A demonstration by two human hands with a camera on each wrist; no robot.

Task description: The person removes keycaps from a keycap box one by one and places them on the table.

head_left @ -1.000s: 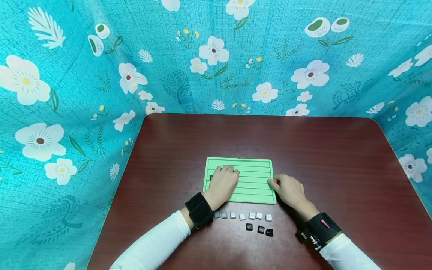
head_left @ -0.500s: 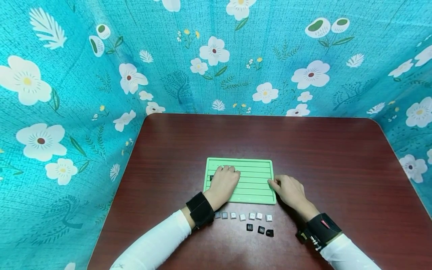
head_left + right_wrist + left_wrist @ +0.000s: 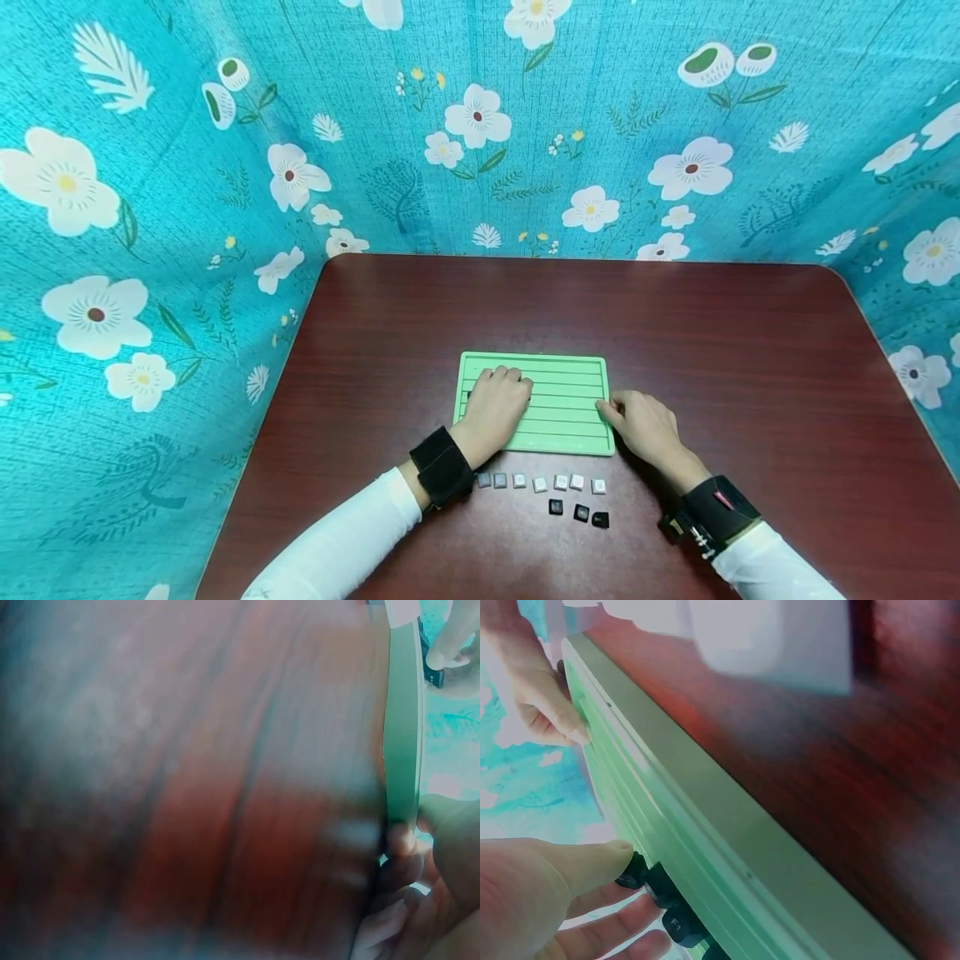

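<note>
A green tray with raised ridges across it lies on the brown table. My left hand is over its left half, and in the left wrist view the thumb and fingers pinch a small black keycap. Beside that one, a few black keycaps sit in a row along the tray; my left hand mostly hides them in the head view. At the tray's right edge my right hand grips the rim, thumb on top, fingers curled at the side and underneath in the right wrist view.
In front of the tray, a row of several grey and white keycaps lies on the table. Closer still are three black keycaps. A blue flowered curtain hangs behind and at the sides of the table.
Both hands stay almost where they were. My left hand has shifted very slightly left, covering more of the black keycap beside it; the whole head view has drifted slightly.
</note>
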